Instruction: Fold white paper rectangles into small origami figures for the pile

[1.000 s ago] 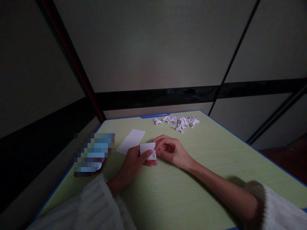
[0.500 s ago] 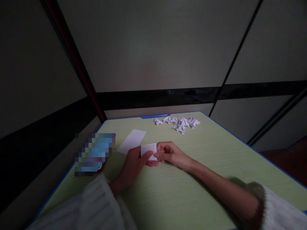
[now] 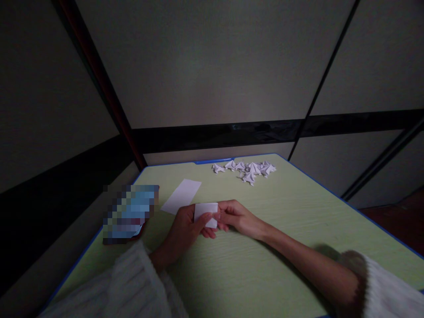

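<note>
Between my hands is a small folded square of white paper (image 3: 206, 209), held above the table. My left hand (image 3: 190, 223) grips its left and lower side, thumb on top and fingers underneath. At the right edge, my right hand (image 3: 233, 217) pinches the paper, its thumb tip close to the left thumb. The fingers behind the paper are partly hidden. Just beyond my left hand, a flat white sheet of paper (image 3: 182, 194) lies on the table. Several folded white paper figures (image 3: 253, 169) sit clustered toward the far edge.
A phone-like device (image 3: 132, 214) with a pixelated screen lies at the table's left edge. The light green table (image 3: 298, 212) has a blue rim. Behind it stand grey panels with a dark band (image 3: 215, 136).
The folded paper has come slightly lower and tilted to show more of its face. Both thumbs stay on it, and my right fingers have shifted a little at its edge.
</note>
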Demonstrator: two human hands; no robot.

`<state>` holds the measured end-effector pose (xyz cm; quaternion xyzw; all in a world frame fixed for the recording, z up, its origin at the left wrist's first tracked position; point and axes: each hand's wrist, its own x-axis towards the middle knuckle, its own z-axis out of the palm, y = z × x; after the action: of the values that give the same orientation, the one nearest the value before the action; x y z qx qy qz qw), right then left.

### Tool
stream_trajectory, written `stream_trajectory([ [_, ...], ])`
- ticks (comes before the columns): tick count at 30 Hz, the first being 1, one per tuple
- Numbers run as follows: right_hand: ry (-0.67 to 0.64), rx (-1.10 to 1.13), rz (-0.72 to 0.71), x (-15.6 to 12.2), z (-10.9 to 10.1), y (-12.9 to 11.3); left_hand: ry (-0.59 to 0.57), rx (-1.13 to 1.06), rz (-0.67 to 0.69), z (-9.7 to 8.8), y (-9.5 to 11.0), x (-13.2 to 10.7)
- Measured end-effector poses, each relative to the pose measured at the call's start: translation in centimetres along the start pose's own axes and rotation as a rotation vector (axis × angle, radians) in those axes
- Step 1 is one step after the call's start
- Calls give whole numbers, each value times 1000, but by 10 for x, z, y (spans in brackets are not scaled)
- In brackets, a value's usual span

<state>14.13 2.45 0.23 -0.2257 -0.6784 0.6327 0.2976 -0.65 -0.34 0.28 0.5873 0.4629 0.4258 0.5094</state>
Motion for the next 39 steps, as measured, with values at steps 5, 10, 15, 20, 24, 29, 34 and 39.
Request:
stream_trajectory([
  [5, 48, 4, -66, 0, 2, -3, -26, -222, -64, 2, 1, 2],
  [10, 159, -22, -125, -1, 6, 0, -41, -303, -93, 3, -2, 3],
  [15, 251, -63, -101, 0, 9, 4, 36, -184, -15, -1, -1, 3],
  [20, 153, -87, 17, 3, 6, 3, 120, -15, 36, -1, 4, 2],
  [24, 110, -58, 4, 2, 9, -1, 117, 5, 51, 1, 4, 1],
  [29, 155, -5, 16, 0, 13, -1, 103, -54, 37, 0, 2, 3],
  [34, 165, -8, 30, 0, 8, 1, 4, -53, -15, -4, -2, 4],
  [39, 281, 144, -8, 3, 1, -1, 55, 23, -24, -4, 0, 3],
])
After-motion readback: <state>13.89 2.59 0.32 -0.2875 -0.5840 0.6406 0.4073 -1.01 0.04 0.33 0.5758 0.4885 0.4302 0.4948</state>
